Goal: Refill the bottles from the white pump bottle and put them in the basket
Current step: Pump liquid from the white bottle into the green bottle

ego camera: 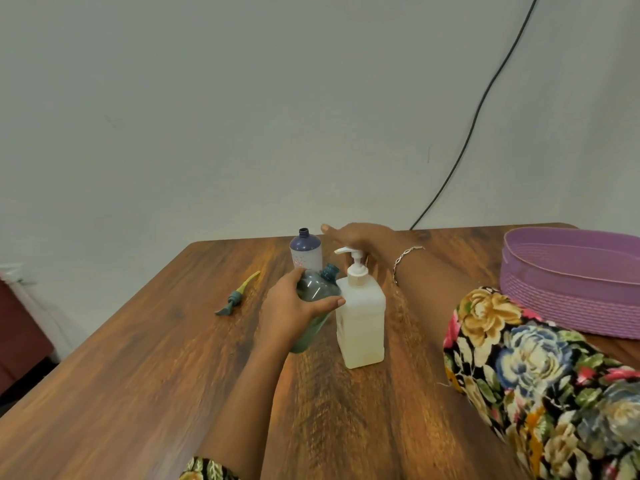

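I see the left hand (294,306) gripping the teal bottle (317,289), fingers and thumb clamped round its shoulder; the bottle is tilted, its uncapped neck up and to the right, just below the nozzle of the pump bottle (362,323). The teal bottle is translucent; I cannot tell its fill level. The pump bottle stands upright at mid-table (138,375), touching or nearly touching the teal bottle; its square white body looks cloudy, level unreadable. The right hand (353,237) lies flat over the pump head, fingers straight and together, pointing left; I cannot tell whether it presses down.

Behind these stands the purple bottle (306,252), upright and uncapped, its contents not visible; it sits just beyond the teal neck. A loose pump (235,297) with a yellow tube lies on the table to the left, well apart from the bottles. The basket (554,292) rests at the right edge, beyond the right forearm; a floral sleeve (536,375) overlaps its near rim. A black cable (478,116) runs down the wall behind the table.
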